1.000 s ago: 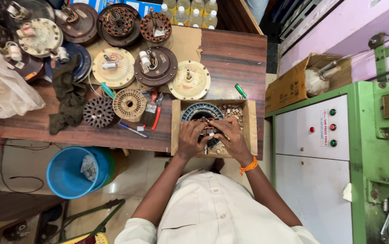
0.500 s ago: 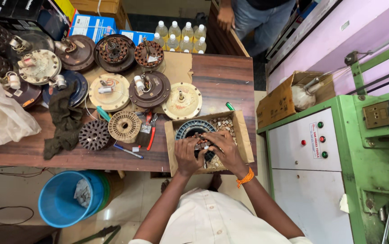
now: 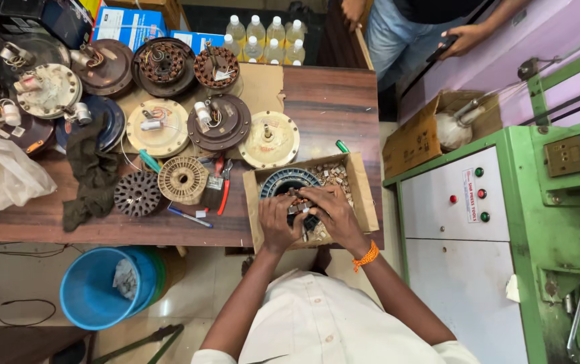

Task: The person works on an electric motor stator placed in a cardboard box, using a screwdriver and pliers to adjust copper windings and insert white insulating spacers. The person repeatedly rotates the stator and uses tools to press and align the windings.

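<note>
- The left hand (image 3: 278,222) and right hand (image 3: 330,214) met over a dark round motor winding (image 3: 288,183) lying in a shallow cardboard box (image 3: 365,202); both grips were curled down onto its near part, fingers pressed together around small metal pieces, though exactly what each pinched could not be told.
- The winding lay under and just beyond the fingertips, in the left half of the box; loose small bits (image 3: 334,174) filled the right half.
- The box sat at the near right corner of the worktop (image 3: 330,101), its near wall at the worktop edge, its right wall close to the worktop's right edge.
- Just left of the box lay red-handled pliers (image 3: 223,189), a cream ring (image 3: 182,180) and a dark toothed ring (image 3: 137,194).
- Bare wood showed beyond the box; a green cabinet (image 3: 532,202) stood near on the right.
- A blue bucket (image 3: 98,290) stood on the floor to the left.
</note>
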`<action>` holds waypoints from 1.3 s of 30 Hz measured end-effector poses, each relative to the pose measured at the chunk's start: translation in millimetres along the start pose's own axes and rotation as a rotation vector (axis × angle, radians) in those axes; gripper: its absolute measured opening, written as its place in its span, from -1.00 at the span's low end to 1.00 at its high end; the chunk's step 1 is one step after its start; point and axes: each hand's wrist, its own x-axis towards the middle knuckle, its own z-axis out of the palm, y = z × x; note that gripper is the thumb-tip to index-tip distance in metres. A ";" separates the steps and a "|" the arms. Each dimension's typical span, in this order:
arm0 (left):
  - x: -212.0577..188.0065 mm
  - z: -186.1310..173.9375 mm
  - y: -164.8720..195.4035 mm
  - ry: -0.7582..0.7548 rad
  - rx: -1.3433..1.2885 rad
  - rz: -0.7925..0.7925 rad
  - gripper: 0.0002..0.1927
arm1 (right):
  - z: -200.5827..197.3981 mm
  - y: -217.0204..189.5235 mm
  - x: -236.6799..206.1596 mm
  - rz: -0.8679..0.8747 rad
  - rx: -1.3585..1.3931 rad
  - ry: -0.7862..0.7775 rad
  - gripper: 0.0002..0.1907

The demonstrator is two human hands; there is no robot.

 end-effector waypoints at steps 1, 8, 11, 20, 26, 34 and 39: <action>2.4 0.0 -0.5 0.001 -0.009 0.000 -0.60 | -0.5 -0.2 1.1 0.014 0.003 0.005 -0.52; 9.5 -1.4 2.6 0.027 -0.036 0.011 -0.63 | -4.8 -1.9 4.9 0.004 -0.026 -0.021 -0.52; 5.5 -0.8 1.2 0.029 -0.037 0.011 -0.63 | -2.7 -0.4 0.7 -0.001 0.017 -0.017 -0.52; 1.3 0.6 1.7 0.044 -0.054 -0.003 -0.63 | -1.1 12.0 -0.1 0.029 0.062 -0.029 -0.52; -3.9 4.8 3.0 0.021 -0.051 -0.026 -0.64 | 0.6 26.9 -4.8 -0.027 0.081 -0.014 -0.52; -13.8 15.3 -8.0 0.021 0.031 0.000 -0.62 | -2.4 30.8 -0.7 -0.069 -0.093 -0.078 -0.56; -42.2 16.8 -15.4 -0.037 -0.042 -0.053 -0.60 | -5.0 30.4 -13.8 0.032 0.057 -0.164 -0.51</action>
